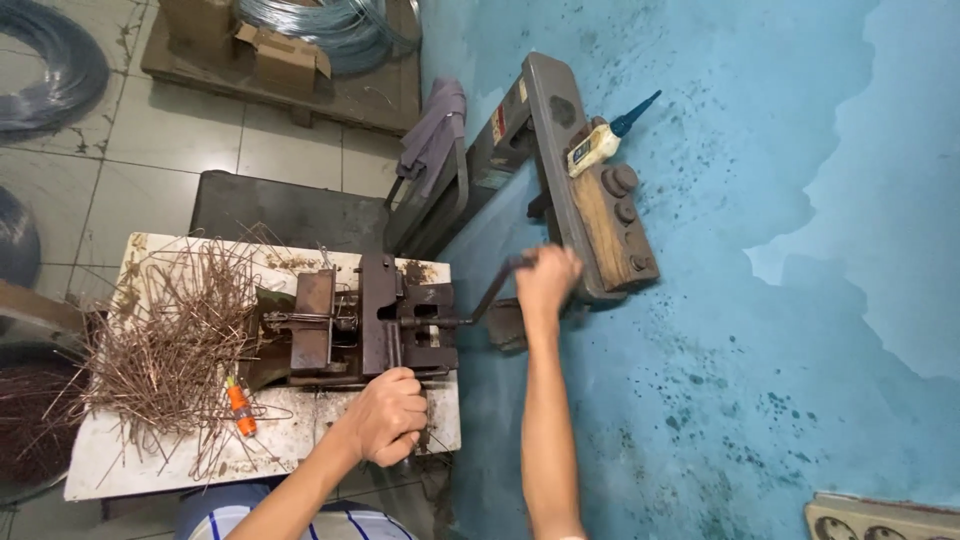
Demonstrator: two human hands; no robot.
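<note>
Left hand [388, 415], nearest, is fisted against the bending jig's [365, 325] near edge; contents can't tell. Right hand [546, 280] wraps the crank handle [497, 287]. Best turn w/ steady pull, jig braced, fingers off the dies.

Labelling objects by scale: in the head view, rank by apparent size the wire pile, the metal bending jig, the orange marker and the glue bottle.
1. Wire pile, largest.
2. Metal bending jig.
3 and 4. Glue bottle and orange marker: both small and look alike; the bottle sits farther from the camera, so I would not rank them.
</note>
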